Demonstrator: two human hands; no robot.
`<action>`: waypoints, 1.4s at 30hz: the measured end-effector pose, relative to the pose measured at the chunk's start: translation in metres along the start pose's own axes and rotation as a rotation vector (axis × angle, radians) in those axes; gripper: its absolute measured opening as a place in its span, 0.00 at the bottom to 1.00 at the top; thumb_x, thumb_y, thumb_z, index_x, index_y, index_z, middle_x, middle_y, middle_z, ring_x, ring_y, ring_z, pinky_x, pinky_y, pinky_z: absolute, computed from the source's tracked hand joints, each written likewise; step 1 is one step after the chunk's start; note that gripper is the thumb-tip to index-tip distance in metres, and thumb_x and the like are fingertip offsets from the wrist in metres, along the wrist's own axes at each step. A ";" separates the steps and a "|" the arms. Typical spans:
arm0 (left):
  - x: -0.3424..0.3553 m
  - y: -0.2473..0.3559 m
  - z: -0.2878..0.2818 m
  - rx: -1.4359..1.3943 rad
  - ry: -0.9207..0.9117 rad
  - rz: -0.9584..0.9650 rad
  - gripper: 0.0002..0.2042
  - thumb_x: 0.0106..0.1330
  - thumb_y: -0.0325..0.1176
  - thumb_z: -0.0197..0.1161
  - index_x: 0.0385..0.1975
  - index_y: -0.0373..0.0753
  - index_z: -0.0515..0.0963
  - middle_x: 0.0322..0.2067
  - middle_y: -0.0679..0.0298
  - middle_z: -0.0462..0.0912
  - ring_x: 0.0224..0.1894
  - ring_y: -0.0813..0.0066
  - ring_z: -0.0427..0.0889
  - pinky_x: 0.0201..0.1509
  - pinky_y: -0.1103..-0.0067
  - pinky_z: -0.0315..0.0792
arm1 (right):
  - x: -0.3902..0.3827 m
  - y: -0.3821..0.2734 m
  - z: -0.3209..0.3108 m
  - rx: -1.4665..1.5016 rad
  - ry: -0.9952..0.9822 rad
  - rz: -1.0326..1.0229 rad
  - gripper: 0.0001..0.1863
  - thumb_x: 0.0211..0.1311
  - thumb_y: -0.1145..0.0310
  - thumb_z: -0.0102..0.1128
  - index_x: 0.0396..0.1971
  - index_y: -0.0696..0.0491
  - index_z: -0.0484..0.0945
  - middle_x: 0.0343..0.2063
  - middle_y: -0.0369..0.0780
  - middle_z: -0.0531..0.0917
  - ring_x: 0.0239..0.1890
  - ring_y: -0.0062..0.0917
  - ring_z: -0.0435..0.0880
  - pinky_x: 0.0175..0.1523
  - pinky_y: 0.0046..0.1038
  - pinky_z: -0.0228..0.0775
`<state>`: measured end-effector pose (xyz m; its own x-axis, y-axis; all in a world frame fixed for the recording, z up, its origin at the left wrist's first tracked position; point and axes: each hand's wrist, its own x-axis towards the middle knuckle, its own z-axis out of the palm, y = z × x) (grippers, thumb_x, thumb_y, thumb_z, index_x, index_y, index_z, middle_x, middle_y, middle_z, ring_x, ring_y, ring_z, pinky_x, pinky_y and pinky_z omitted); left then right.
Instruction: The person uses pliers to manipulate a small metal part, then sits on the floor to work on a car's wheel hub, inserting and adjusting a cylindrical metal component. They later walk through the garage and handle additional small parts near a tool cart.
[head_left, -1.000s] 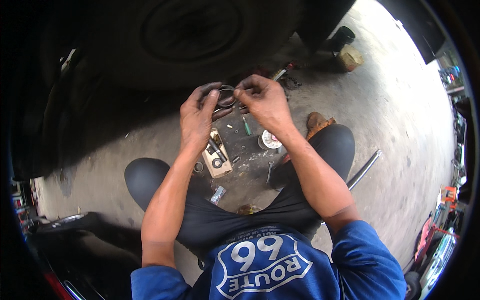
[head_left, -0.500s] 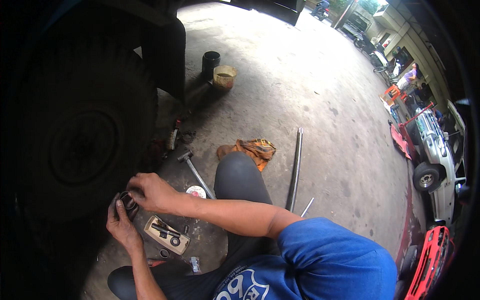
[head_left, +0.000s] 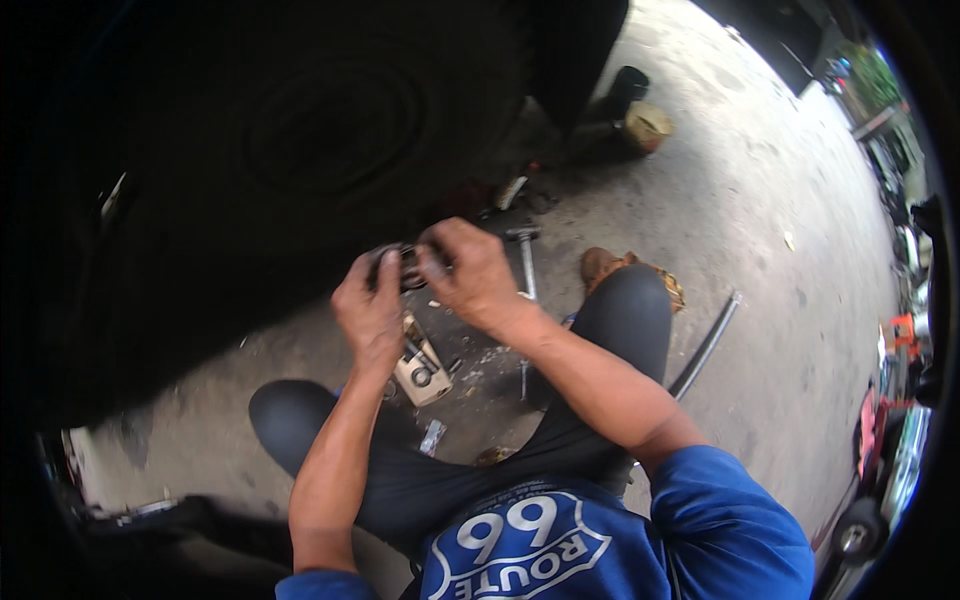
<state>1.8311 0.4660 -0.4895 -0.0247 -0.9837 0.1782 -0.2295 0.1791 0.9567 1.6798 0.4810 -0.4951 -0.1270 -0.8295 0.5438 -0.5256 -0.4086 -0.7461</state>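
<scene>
Concrete floor (head_left: 770, 280), grey, stained, worn; above it a dark vehicle wheel (head_left: 330, 130) in deep shadow.
Change noted on my feed: half a second ago the view was swung to the right; now it faces the wheel again. The ring stays between the hands, so I judge its handling unbroken.
Item 1: dark ring (head_left: 408, 266), circular, apparently metal, blurred, raised off the floor.
Left hand (head_left: 372, 305): grip pinching the ring, thumb against fingers.
Right hand (head_left: 468, 268): fingers curled at the ring's right side; too blurred for me to tell whether its grip pinches.
Item 2: pale oblong box (head_left: 432, 394), open, holding a round washer-like part (head_left: 422, 377).
Item 3: hammer (head_left: 528, 262), straight metallic handle.
Item 4: long grey bar (head_left: 708, 345), smooth, round-sectioned.
</scene>
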 end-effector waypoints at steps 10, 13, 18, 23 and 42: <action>-0.004 0.005 -0.002 -0.229 -0.069 -0.095 0.09 0.75 0.27 0.58 0.43 0.26 0.81 0.36 0.58 0.87 0.37 0.75 0.87 0.44 0.80 0.82 | -0.005 -0.002 0.014 0.446 -0.050 0.513 0.08 0.64 0.71 0.65 0.31 0.61 0.78 0.24 0.38 0.83 0.27 0.15 0.82 0.32 0.22 0.74; -0.006 0.002 -0.001 -0.172 -0.074 -0.095 0.09 0.75 0.26 0.58 0.43 0.26 0.81 0.36 0.59 0.87 0.36 0.77 0.86 0.43 0.81 0.81 | -0.010 0.006 0.020 0.503 -0.033 0.567 0.10 0.65 0.69 0.66 0.30 0.61 0.78 0.23 0.36 0.82 0.27 0.13 0.80 0.31 0.21 0.73; -0.006 0.000 0.000 -0.195 -0.117 -0.110 0.08 0.75 0.25 0.57 0.45 0.26 0.80 0.36 0.60 0.86 0.35 0.76 0.86 0.43 0.80 0.81 | -0.011 0.008 0.019 0.439 -0.056 0.527 0.13 0.66 0.66 0.67 0.31 0.62 0.78 0.23 0.37 0.83 0.27 0.15 0.81 0.32 0.22 0.74; -0.002 -0.002 0.001 -0.379 -0.053 -0.172 0.08 0.74 0.23 0.56 0.45 0.24 0.79 0.36 0.56 0.86 0.36 0.76 0.86 0.41 0.81 0.80 | -0.006 0.003 0.017 0.541 -0.120 0.555 0.12 0.68 0.68 0.64 0.32 0.63 0.77 0.24 0.38 0.83 0.29 0.18 0.85 0.35 0.22 0.77; 0.012 -0.013 -0.015 -0.872 -0.214 -0.481 0.16 0.68 0.20 0.56 0.55 0.25 0.73 0.49 0.51 0.81 0.49 0.64 0.84 0.60 0.73 0.79 | -0.001 0.024 0.014 0.793 -0.089 0.624 0.13 0.75 0.67 0.55 0.47 0.62 0.80 0.38 0.38 0.84 0.39 0.17 0.84 0.48 0.21 0.79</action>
<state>1.8485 0.4524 -0.4961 -0.3099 -0.9217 -0.2332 0.5256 -0.3705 0.7658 1.6788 0.4662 -0.5191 -0.1079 -0.9935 -0.0374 0.3281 -0.0001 -0.9446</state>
